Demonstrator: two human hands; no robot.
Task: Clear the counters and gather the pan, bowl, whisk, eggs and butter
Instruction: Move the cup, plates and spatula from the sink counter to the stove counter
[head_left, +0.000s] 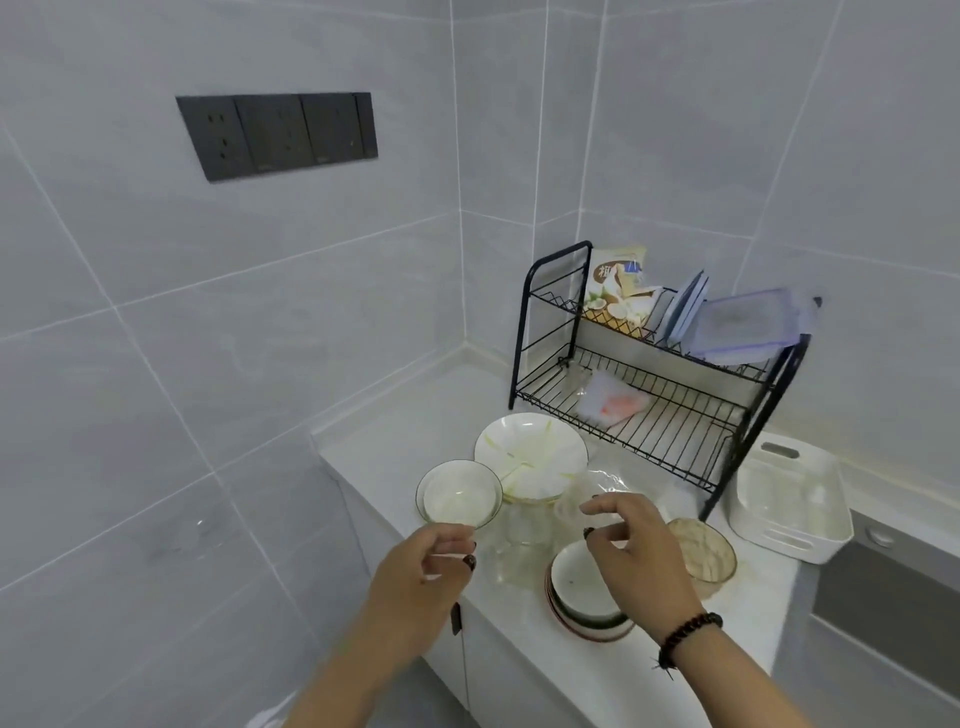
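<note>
Our left hand (423, 569) pinches the near rim of a small bowl (459, 494) between thumb and curled fingers, holding it at the table's (415, 415) left edge. Our right hand (641, 551) hovers with fingers loosely spread, holding nothing, above a stack of bowls (584, 597) and a clear jug (522, 540). The bowl lies straight ahead of the left hand, so that hand is the nearer one. A plate (530, 452) sits just behind the bowl, an amber glass bowl (704, 551) to the right, and a wire rack (660, 374) stands further back. We see no pan, whisk, eggs or butter here.
</note>
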